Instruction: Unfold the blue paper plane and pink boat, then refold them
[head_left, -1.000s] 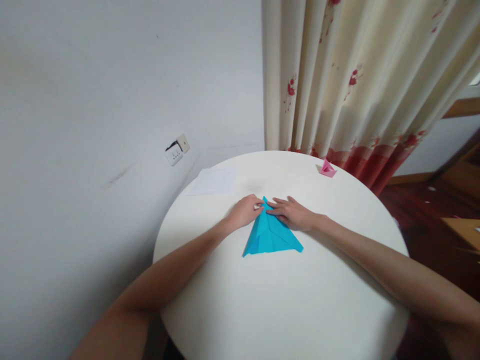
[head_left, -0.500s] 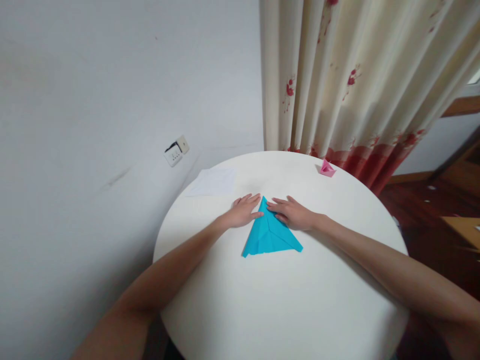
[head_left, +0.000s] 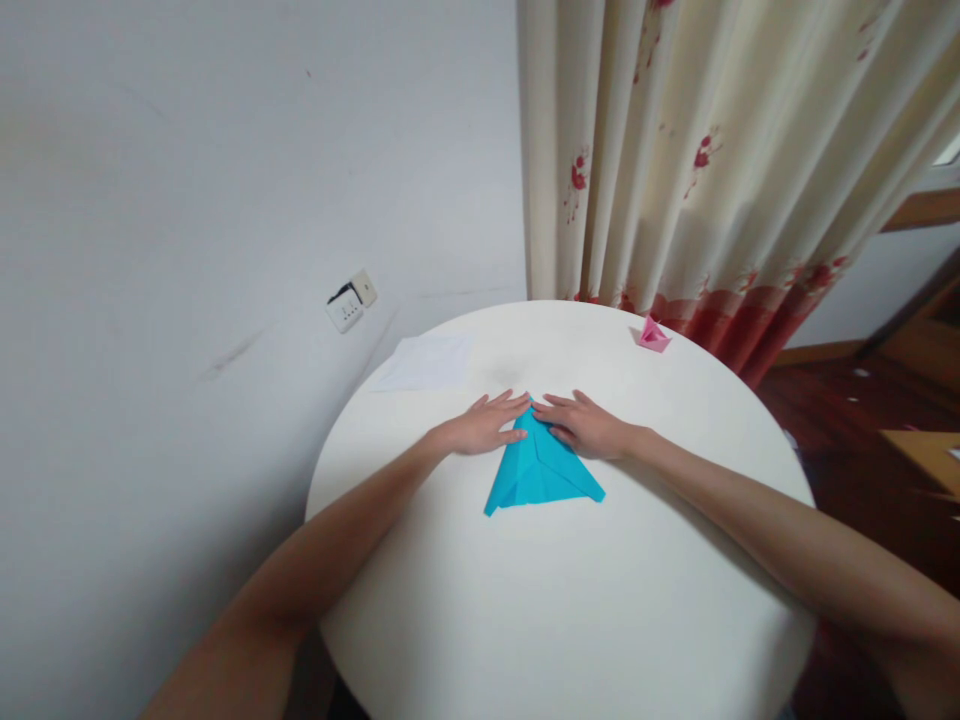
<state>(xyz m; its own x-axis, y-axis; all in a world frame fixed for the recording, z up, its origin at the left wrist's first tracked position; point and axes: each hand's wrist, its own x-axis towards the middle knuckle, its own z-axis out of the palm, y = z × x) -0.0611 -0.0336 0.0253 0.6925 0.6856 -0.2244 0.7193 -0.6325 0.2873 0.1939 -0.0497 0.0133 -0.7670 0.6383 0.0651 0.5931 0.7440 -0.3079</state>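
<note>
A sheet of blue folded paper (head_left: 538, 475) lies on the round white table (head_left: 555, 610), roughly a triangle with its tip pointing away from me and crease lines across its middle. My left hand (head_left: 486, 424) rests flat along the left edge near the tip, fingers stretched out and the thumb on the paper. From the other side my right hand (head_left: 586, 424) lies on the right edge, fingers spread, its fingertips on the paper just below the tip. Both hands partly cover the upper edges of the paper.
A small pink paper boat (head_left: 653, 336) stands at the table's far right. White paper (head_left: 427, 362) lies at the far left, near the wall with a socket (head_left: 345, 310). Behind the table hangs a floral curtain (head_left: 637, 150).
My left hand has slid slightly right and inward, its fingertips now over the tip of the blue paper. My right hand has barely moved.
</note>
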